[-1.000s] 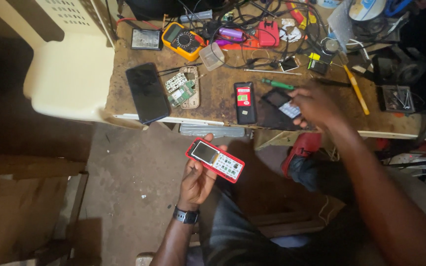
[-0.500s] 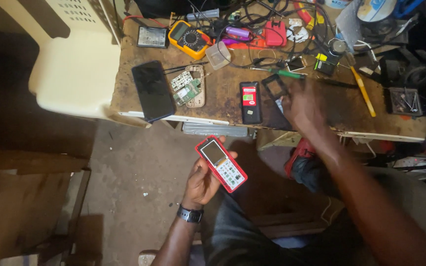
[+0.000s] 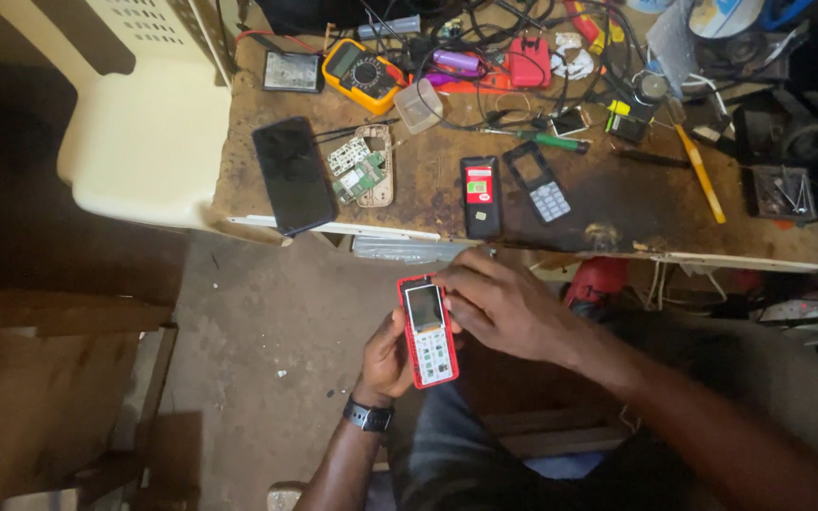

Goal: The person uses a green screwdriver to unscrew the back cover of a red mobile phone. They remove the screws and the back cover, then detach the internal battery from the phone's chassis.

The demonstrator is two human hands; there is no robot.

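A small red keypad phone [image 3: 428, 333] with a pale screen is held over my lap, below the bench edge. My left hand [image 3: 387, 355], with a dark watch on the wrist, grips its left side and underside. My right hand [image 3: 496, 308] lies on the phone's right edge near the screen, fingers curled against it. On the bench above lie a black phone front cover with grey keys [image 3: 540, 183] and a black phone body with a red label [image 3: 480, 195].
The worn wooden bench [image 3: 608, 213] also carries a black smartphone [image 3: 293, 174] overhanging its front edge, an opened phone with circuit board [image 3: 364, 167], a yellow multimeter [image 3: 362, 75], a green-handled screwdriver [image 3: 540, 141], tangled cables and several tools. A cream plastic chair [image 3: 144, 132] stands left.
My right hand left the bench, where it was by the black cover, and came down onto the red phone. The left hand turned the phone from slanted to nearly upright.
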